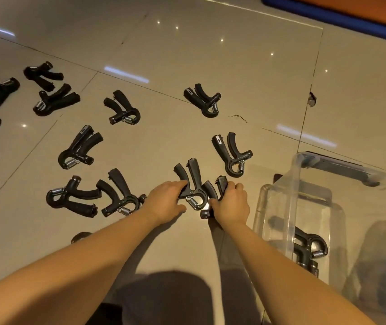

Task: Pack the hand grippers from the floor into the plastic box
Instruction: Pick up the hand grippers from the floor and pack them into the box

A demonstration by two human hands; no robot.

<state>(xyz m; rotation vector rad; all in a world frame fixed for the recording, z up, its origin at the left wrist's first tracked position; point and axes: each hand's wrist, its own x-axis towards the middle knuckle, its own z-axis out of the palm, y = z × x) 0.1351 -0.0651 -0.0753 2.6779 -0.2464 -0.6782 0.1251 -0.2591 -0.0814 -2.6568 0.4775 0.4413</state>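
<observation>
Two hand grippers are being taken at once. The left hand [166,202] has its fingers curled over one handle of the near hand gripper [193,170], thumb low beside the spring. The right hand [230,205] is closed round the handles of the second hand gripper [211,192]. Both pieces lie on the floor [210,55], touching each other, near the plastic box [300,160] on my right. At least one packed hand gripper [311,245] shows through its clear wall.

My worry is that the pair looks tangled. A handle of the second lies against the curved head of the first, so lifting one could drag or flip the other. The left hand's hold covers only one handle, and I judge it could let the piece swing as it rises. The box wall is transparent and easy to misjudge, so a handle might clip the rim on the way in. A neighbouring hand gripper [121,193] lies just beside the left wrist, where a careless sweep would scatter it.

About ten more lie spread to the left and ahead on glossy beige tile with dark joints and bright lamp reflections, where a dropped piece would likely skid. A blue-edged orange mat [339,15] crosses the far right corner.
</observation>
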